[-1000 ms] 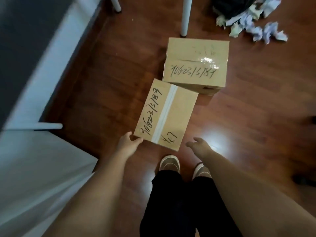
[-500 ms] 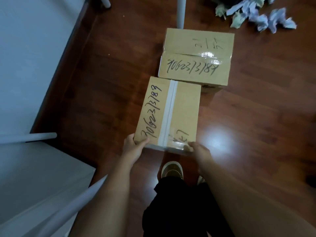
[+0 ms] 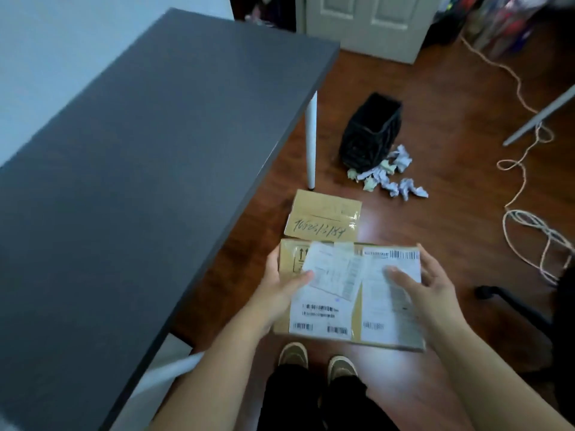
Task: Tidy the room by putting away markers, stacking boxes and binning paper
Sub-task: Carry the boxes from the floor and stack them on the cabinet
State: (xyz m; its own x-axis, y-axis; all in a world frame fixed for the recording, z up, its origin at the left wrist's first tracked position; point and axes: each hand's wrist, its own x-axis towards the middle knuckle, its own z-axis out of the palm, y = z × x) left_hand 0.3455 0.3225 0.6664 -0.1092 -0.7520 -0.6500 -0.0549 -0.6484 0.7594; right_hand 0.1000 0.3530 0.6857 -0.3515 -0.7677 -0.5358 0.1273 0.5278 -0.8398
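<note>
Both hands, left [image 3: 281, 286] and right [image 3: 427, 283], grip a flat cardboard box [image 3: 348, 295] faced with paper labels.

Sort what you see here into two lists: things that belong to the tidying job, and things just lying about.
Job: held box, second box on floor, crumpled paper, black bin.
Lying about: dark table, cord, chair base, door.

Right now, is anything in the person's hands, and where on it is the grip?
Yes: a labelled cardboard box, held between the left hand at its left edge and the right hand at its right edge, thumbs on the label face.
</note>
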